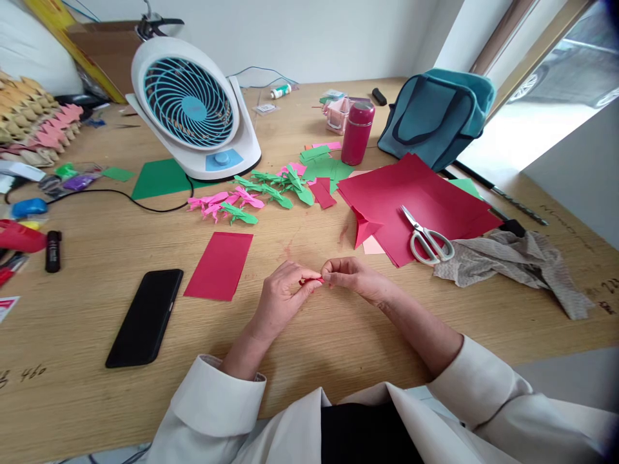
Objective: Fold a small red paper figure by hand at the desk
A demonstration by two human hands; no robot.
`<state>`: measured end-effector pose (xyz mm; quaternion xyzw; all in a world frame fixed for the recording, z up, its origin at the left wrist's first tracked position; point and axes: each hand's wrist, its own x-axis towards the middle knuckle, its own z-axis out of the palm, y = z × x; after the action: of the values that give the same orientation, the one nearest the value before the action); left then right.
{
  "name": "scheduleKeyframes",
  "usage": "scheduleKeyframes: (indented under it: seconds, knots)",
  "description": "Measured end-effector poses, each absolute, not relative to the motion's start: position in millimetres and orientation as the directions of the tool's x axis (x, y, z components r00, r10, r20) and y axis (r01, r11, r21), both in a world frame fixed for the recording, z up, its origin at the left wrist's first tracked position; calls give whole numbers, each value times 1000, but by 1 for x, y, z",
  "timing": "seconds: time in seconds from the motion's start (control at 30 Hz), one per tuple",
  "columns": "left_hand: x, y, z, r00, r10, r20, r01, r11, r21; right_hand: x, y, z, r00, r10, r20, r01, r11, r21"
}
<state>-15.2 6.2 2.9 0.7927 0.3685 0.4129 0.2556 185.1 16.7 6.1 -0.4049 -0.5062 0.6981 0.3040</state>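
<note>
Between my two hands is a small folded piece of red paper (313,280), mostly hidden by the fingers. My left hand (286,291) pinches it from the left, and the fingertips of my right hand (355,277) pinch its right end. A stack of red paper rectangles (218,266) lies to the left of my hands. Beyond them, green folded paper figures (271,190) and pink ones (215,203) are grouped together. Large red paper sheets (416,187) lie to the right, with white-handled scissors (428,238) on top.
A black phone (145,319) lies at the left, near a black marker (53,251). Behind stand a white fan (193,103), a red flask (358,133) and a teal bag (435,116). A crumpled grey cloth (507,264) lies at the right. The fan's cable crosses the left side.
</note>
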Motion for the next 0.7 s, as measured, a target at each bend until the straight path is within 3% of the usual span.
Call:
scheduleKeyframes:
  seconds: [0.33,0.7]
  knots:
    - [-14,6,0,398,747,533,427,-665,613,183,16,11,-488,818,-306,-60,-381,-923]
    - [-10,2,3,353,770,532,401,-638,657,185,17,10,-492,793,-358,-123,-471,-873]
